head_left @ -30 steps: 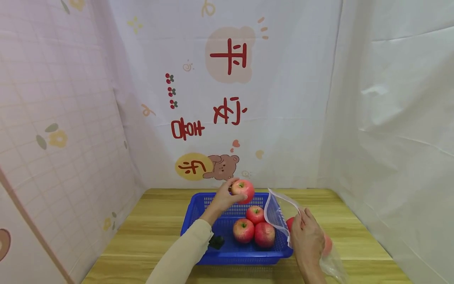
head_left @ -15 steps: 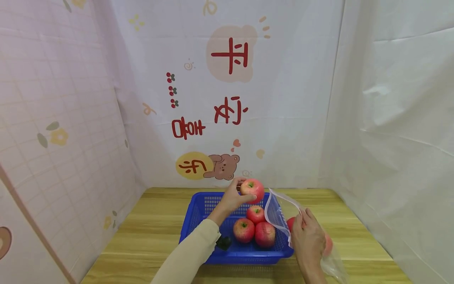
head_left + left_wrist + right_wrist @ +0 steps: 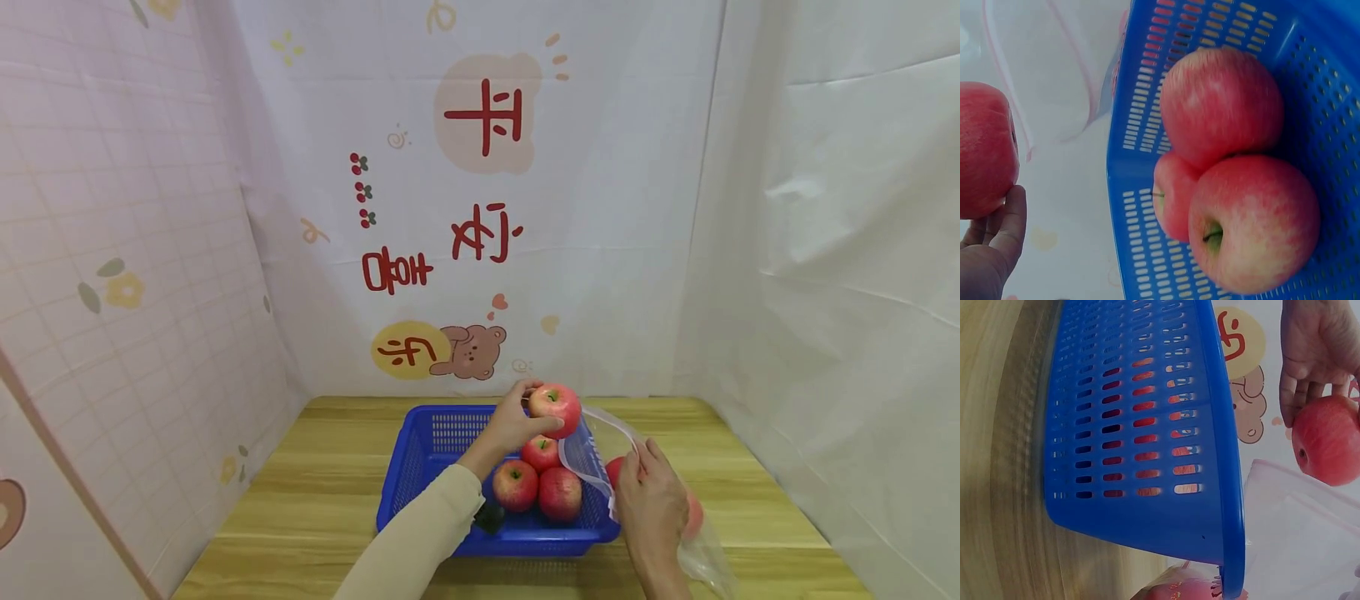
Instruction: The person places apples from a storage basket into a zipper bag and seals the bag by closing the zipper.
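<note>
My left hand (image 3: 517,421) grips a red apple (image 3: 557,410) above the right part of a blue plastic basket (image 3: 401,479), close to the mouth of a clear plastic bag (image 3: 596,467). My right hand (image 3: 651,500) pinches the bag's white-edged rim just beyond the basket's right side, and the mouth stands open. Through the film, red apples (image 3: 693,515) show, partly hidden by that hand. Three apples (image 3: 1254,222) sit together in the basket. In the right wrist view, the held apple (image 3: 1329,440) is just above the bag's edge (image 3: 1285,481).
Under the basket is a wood-grain table (image 3: 285,492). White printed cloth walls (image 3: 630,208) enclose its back and sides. A small black object (image 3: 491,517) shows by the left forearm, over the basket's near side.
My left hand has carried the apple rightward, from over the basket's middle to the bag's mouth. My right hand has stayed in place on the bag.
</note>
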`<act>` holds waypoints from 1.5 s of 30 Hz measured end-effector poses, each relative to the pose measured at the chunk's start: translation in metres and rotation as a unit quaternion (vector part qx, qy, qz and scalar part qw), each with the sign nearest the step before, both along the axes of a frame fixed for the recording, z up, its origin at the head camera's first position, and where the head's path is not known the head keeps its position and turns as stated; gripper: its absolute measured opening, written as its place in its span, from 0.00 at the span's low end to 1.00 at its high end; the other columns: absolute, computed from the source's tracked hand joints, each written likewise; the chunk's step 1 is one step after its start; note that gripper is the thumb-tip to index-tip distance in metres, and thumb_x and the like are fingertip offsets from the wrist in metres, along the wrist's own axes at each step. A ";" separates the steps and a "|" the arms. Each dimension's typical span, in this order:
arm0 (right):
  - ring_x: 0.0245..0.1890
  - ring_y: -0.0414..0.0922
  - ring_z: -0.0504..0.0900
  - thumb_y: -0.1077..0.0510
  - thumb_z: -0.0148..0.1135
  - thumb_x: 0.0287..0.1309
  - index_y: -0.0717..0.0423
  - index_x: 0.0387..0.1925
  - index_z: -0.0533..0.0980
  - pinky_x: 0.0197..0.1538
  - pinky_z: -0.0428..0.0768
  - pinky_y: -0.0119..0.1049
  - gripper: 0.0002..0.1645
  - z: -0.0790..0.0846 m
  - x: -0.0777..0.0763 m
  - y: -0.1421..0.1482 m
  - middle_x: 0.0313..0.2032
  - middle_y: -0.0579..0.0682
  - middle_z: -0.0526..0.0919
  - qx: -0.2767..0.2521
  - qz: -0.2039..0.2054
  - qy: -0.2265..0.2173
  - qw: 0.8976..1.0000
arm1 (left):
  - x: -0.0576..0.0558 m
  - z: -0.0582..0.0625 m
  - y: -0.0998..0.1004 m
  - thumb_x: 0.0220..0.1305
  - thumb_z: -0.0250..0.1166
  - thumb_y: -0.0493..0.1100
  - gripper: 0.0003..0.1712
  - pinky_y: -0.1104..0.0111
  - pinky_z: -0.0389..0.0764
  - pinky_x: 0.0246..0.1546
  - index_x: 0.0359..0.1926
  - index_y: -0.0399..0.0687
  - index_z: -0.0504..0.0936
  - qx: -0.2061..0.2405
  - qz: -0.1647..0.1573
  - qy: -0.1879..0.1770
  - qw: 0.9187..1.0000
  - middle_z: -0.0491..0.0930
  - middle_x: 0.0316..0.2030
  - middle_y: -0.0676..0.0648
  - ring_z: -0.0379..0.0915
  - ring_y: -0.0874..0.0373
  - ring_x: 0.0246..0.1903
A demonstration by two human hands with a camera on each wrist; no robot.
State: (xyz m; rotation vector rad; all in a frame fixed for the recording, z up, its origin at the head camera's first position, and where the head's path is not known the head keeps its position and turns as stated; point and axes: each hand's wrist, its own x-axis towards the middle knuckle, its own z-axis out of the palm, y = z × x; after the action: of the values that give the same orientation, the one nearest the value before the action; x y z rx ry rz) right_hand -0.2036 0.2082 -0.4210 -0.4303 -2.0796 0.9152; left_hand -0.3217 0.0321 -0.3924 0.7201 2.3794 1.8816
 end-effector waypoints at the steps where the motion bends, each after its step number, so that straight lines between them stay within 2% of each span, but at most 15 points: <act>1: 0.56 0.66 0.77 0.55 0.50 0.69 0.57 0.54 0.82 0.49 0.72 0.66 0.20 0.000 0.000 0.000 0.58 0.60 0.79 0.000 0.000 -0.001 1.000 | 0.001 -0.001 0.003 0.53 0.74 0.45 0.41 0.60 0.77 0.51 0.66 0.44 0.67 0.001 -0.001 -0.001 1.000 0.74 0.56 0.45 0.72 0.54 0.49; 10: 0.55 0.67 0.77 0.55 0.51 0.69 0.58 0.53 0.83 0.48 0.73 0.66 0.20 0.001 -0.001 0.000 0.57 0.61 0.79 0.007 0.000 0.001 1.000 | 0.010 -0.008 0.016 0.51 0.77 0.45 0.40 0.60 0.78 0.51 0.64 0.46 0.69 -0.018 0.008 -0.020 1.000 0.75 0.55 0.48 0.75 0.55 0.48; 18: 0.55 0.67 0.76 0.55 0.50 0.69 0.58 0.54 0.82 0.48 0.73 0.66 0.20 0.003 0.000 0.000 0.58 0.61 0.79 0.004 0.002 -0.006 1.000 | 0.011 -0.015 0.020 0.49 0.78 0.41 0.39 0.63 0.78 0.49 0.62 0.44 0.71 -0.039 -0.015 -0.002 0.999 0.76 0.48 0.49 0.75 0.59 0.44; 28: 0.55 0.68 0.76 0.54 0.49 0.70 0.58 0.55 0.81 0.48 0.73 0.66 0.21 0.004 0.002 -0.001 0.58 0.62 0.78 -0.001 0.000 -0.018 1.000 | 0.013 -0.018 0.028 0.47 0.78 0.42 0.38 0.63 0.77 0.51 0.60 0.45 0.74 -0.083 -0.020 0.003 0.996 0.79 0.45 0.52 0.75 0.60 0.44; 38: 0.55 0.66 0.77 0.55 0.50 0.69 0.57 0.53 0.83 0.47 0.73 0.66 0.20 0.001 0.000 0.000 0.57 0.60 0.80 0.003 -0.005 -0.001 1.000 | 0.013 -0.015 0.042 0.44 0.79 0.45 0.37 0.65 0.77 0.50 0.57 0.46 0.76 -0.102 0.003 0.020 0.995 0.79 0.44 0.55 0.75 0.62 0.41; 45: 0.55 0.67 0.77 0.55 0.50 0.69 0.57 0.53 0.83 0.46 0.73 0.66 0.21 0.001 0.001 0.000 0.57 0.60 0.80 0.002 -0.004 -0.004 1.000 | 0.010 -0.015 0.050 0.44 0.78 0.46 0.33 0.66 0.78 0.45 0.53 0.48 0.77 -0.108 0.022 0.033 0.993 0.79 0.40 0.55 0.75 0.61 0.37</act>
State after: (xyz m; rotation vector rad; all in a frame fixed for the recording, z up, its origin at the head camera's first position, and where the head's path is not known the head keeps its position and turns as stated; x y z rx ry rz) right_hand -0.2026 0.2086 -0.4204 -0.4418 -2.0854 0.9060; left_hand -0.3115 0.0826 -0.4075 0.7256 2.6071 1.6025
